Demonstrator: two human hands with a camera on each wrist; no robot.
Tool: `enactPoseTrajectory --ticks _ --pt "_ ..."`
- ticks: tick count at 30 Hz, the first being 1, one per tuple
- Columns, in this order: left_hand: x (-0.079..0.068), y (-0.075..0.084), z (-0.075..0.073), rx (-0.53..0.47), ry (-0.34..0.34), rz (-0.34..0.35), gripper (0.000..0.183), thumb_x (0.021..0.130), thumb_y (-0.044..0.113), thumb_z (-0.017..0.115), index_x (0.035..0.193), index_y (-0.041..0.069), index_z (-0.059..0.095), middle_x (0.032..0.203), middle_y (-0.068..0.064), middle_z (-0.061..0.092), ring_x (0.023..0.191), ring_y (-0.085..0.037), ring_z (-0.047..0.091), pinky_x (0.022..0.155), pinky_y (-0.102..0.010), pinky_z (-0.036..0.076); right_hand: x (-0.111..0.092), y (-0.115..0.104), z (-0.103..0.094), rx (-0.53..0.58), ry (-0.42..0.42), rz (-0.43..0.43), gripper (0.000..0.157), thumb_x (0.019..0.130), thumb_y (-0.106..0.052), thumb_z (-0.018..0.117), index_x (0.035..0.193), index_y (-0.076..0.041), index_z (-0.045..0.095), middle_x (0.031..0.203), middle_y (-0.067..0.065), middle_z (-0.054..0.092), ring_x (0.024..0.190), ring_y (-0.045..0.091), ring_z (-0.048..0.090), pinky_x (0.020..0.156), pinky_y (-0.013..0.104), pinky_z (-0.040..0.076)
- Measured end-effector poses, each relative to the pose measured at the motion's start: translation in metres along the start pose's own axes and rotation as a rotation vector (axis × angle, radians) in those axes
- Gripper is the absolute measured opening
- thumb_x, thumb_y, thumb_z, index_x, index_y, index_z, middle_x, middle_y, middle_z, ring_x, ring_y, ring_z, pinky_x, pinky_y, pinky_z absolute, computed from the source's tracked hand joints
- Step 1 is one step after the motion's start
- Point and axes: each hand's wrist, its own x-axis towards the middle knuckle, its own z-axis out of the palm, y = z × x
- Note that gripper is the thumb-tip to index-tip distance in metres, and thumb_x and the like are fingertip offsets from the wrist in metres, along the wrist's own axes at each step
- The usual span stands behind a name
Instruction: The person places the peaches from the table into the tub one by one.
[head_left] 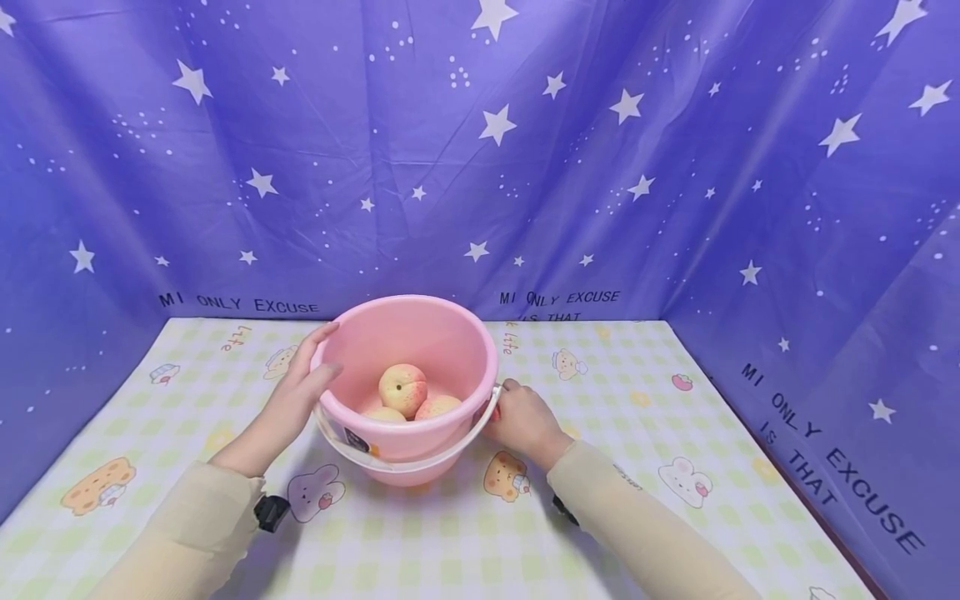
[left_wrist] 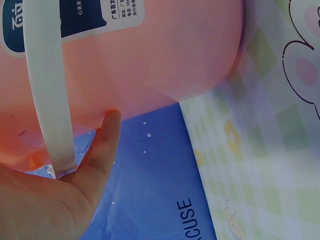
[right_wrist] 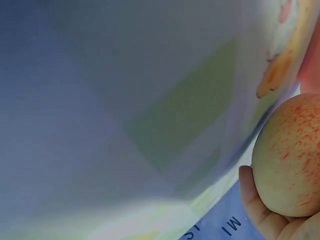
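Note:
A pink bucket (head_left: 420, 446) with a white handle (head_left: 420, 464) hanging down its near side stands tipped a little toward me. Three peaches (head_left: 402, 387) show at its bottom. My left hand (head_left: 288, 404) holds the bucket by its left rim, thumb overlapping the rim, other fingers along the outside. In the left wrist view, one finger (left_wrist: 106, 142) lies along the wall beside the handle. My right hand (head_left: 525, 421), low against the bucket's right side, grips another peach (right_wrist: 290, 160); its curled fingers cup the fruit in the right wrist view, outside the bucket.
The table wears a green-and-white checked cloth (head_left: 615, 533) printed with cartoon animals. Blue curtains (head_left: 420, 150) with white stars rise right behind the table and along both sides. A dark wrist-camera mount (head_left: 272, 512) sits at the left cuff.

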Motion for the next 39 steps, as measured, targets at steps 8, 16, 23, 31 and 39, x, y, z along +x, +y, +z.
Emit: enactPoseTrajectory --ticks 8,16,23,31,39 --pt "0.000 0.000 0.000 -0.007 -0.003 0.001 0.065 0.100 0.024 0.041 0.159 0.017 0.016 0.166 -0.014 0.006 0.153 -0.040 0.002 0.117 -0.071 0.006 0.001 -0.005 -0.011 0.009 -0.020 0.038 0.037 0.087 -0.039 0.068 0.112 -0.011 0.070 0.084 0.007 0.064 0.080 0.022 0.062 0.076 0.038 0.057" --pt "0.000 0.001 0.001 -0.003 0.000 0.006 0.065 0.099 0.023 0.042 0.158 0.016 0.017 0.166 -0.015 0.008 0.153 -0.040 0.003 0.118 -0.070 0.006 0.000 -0.004 -0.023 -0.002 0.012 0.031 0.023 0.090 -0.033 0.063 0.100 -0.012 0.069 0.083 0.006 0.064 0.080 0.023 0.062 0.074 0.039 0.056" --pt "-0.001 0.001 0.000 -0.002 -0.001 -0.004 0.065 0.099 0.024 0.042 0.158 0.017 0.016 0.166 -0.014 0.007 0.153 -0.040 0.003 0.117 -0.071 0.007 0.000 -0.001 -0.032 0.046 0.021 0.073 0.035 0.086 -0.039 0.066 0.107 -0.011 0.070 0.090 0.008 0.067 0.081 0.024 0.064 0.075 0.041 0.057" --pt "-0.001 0.001 0.000 -0.008 -0.005 -0.008 0.065 0.099 0.025 0.041 0.158 0.018 0.016 0.166 -0.014 0.007 0.153 -0.039 0.003 0.117 -0.071 0.008 0.001 0.002 -0.040 0.062 0.014 0.102 0.039 0.084 -0.042 0.066 0.106 -0.011 0.070 0.092 0.008 0.067 0.082 0.026 0.064 0.075 0.042 0.057" --pt "0.000 0.001 0.000 -0.008 -0.005 -0.008 0.065 0.099 0.025 0.042 0.158 0.018 0.016 0.166 -0.014 0.007 0.153 -0.039 0.002 0.117 -0.071 0.008 0.004 0.003 -0.047 0.056 0.007 0.110 0.048 0.083 -0.046 0.068 0.113 -0.008 0.068 0.097 0.010 0.068 0.086 0.028 0.066 0.078 0.044 0.058"
